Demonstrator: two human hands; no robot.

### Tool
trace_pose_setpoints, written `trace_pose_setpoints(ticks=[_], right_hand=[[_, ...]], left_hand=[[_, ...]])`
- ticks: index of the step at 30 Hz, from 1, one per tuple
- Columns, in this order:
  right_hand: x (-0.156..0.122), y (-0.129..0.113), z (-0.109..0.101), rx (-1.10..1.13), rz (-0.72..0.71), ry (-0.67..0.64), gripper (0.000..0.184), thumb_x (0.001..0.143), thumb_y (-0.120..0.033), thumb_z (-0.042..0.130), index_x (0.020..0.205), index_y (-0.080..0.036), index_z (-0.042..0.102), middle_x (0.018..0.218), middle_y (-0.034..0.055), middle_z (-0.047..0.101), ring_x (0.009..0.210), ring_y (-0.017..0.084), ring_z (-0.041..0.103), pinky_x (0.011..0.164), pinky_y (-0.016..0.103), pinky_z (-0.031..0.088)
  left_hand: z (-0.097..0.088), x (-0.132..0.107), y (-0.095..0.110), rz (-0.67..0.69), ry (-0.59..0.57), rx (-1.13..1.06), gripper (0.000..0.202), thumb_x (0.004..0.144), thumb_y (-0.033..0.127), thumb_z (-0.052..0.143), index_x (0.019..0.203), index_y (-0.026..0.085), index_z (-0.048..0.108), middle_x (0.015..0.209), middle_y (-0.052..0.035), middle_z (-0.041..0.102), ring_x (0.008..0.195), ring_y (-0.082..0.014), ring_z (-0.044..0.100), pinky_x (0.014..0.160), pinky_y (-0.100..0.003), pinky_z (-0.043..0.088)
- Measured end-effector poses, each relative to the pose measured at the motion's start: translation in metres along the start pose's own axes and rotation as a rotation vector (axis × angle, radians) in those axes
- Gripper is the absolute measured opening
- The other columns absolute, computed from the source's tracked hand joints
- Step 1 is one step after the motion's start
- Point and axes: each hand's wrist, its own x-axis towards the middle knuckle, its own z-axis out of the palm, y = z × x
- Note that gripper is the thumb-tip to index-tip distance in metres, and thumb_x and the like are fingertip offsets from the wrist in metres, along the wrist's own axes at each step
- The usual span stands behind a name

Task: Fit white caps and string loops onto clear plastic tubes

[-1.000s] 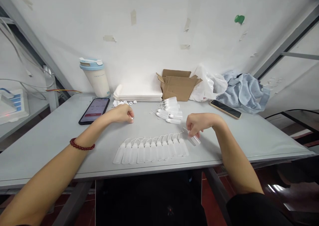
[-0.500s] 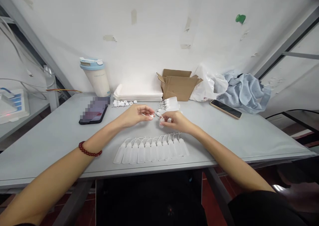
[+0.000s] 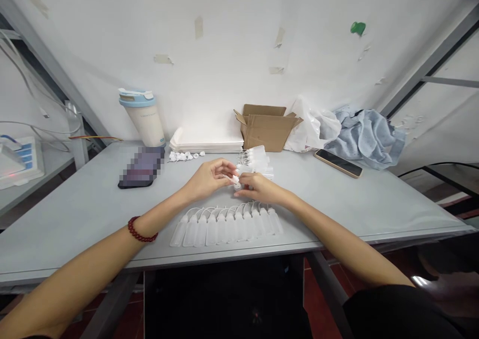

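My left hand [image 3: 211, 179] is closed in a pinch on a small white cap [image 3: 235, 178] with a thin tail. Right against it, my right hand [image 3: 260, 188] closes around a small translucent white bottle [image 3: 237, 186], mostly hidden by the fingers. Whether the cap sits on the bottle's neck cannot be told. Nearer the table's front edge lies a row of several flat translucent bottles [image 3: 221, 229], each with a capped top and a thin curved tail. Behind my right hand is a cluster of similar bottles [image 3: 257, 154]. Loose white caps [image 3: 183, 156] lie beyond my left hand.
Along the wall stand a tumbler [image 3: 144, 119], a stack of white trays [image 3: 205, 142], an open cardboard box [image 3: 267, 132], a white plastic bag [image 3: 310, 129] and a blue cloth [image 3: 368, 137]. One phone [image 3: 140, 168] lies left, another phone [image 3: 339, 163] right. The grey table [image 3: 75, 214] has a straight front edge.
My left hand has moved right with the cap, up to my right hand. The gap between the hands has closed, and the cap now meets the bottle area.
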Motion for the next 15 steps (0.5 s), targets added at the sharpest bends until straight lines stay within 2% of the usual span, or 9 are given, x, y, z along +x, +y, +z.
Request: trace_pose_setpoints(ticks=[5, 15], right_hand=[[-0.0012, -0.0031, -0.0020, 0.000, 0.020, -0.034, 0.032, 0.089, -0.029, 0.060, 0.064, -0.017, 0.043, 0.069, -0.0019, 0.042, 0.063, 0.011, 0.040, 0.063, 0.025, 0.033], [-0.0014, -0.0002, 0.0004, -0.007, 0.038, -0.003, 0.032, 0.089, -0.027, 0.059, 0.065, -0.019, 0.038, 0.068, -0.0034, 0.040, 0.062, 0.011, 0.038, 0.063, 0.025, 0.032]], left_hand=[[-0.0019, -0.0013, 0.0024, 0.004, -0.024, 0.051, 0.029, 0.067, 0.027, 0.072, 0.091, 0.016, 0.060, 0.096, -0.0074, 0.069, 0.094, -0.0221, 0.065, 0.089, -0.040, 0.051], [-0.0013, -0.0015, -0.0036, 0.000, -0.017, 0.049, 0.026, 0.067, 0.029, 0.075, 0.081, 0.017, 0.056, 0.088, -0.0047, 0.068, 0.086, -0.0200, 0.066, 0.084, -0.038, 0.053]])
